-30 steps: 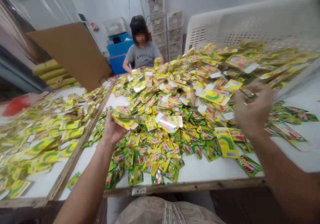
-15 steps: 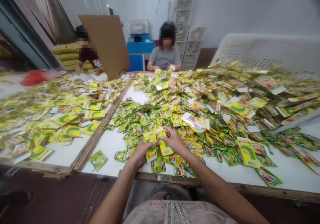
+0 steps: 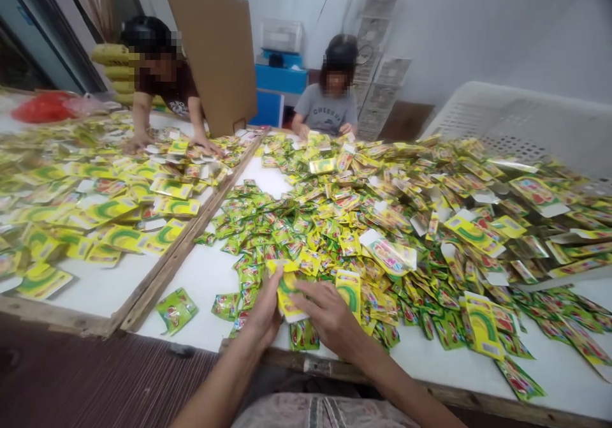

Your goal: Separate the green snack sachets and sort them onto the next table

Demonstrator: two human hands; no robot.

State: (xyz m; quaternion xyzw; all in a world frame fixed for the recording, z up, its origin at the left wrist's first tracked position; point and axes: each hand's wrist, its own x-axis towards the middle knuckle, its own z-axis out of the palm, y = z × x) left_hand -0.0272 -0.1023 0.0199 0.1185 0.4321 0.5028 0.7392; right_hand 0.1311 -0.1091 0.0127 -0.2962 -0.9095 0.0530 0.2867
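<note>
My left hand grips a small yellow box with a green curved print, held tilted above the near edge of the table. My right hand has its fingers on the right side of the same box, closing it between both hands. A second yellow box shows just beyond my right hand; whether that hand touches it I cannot tell. Around them lie many small green sachets and yellow sachets. One green sachet lies apart on the left.
A heap of yellow boxes fills the right, against a white perforated crate. A wooden strip divides this table from the left one, which bears more boxes. Two co-workers sit beyond, near an upright cardboard sheet.
My hands have come together on one box; before, each held a box. The second box is now right of my right hand. The left co-worker leans over the boxes. The camera view has shifted.
</note>
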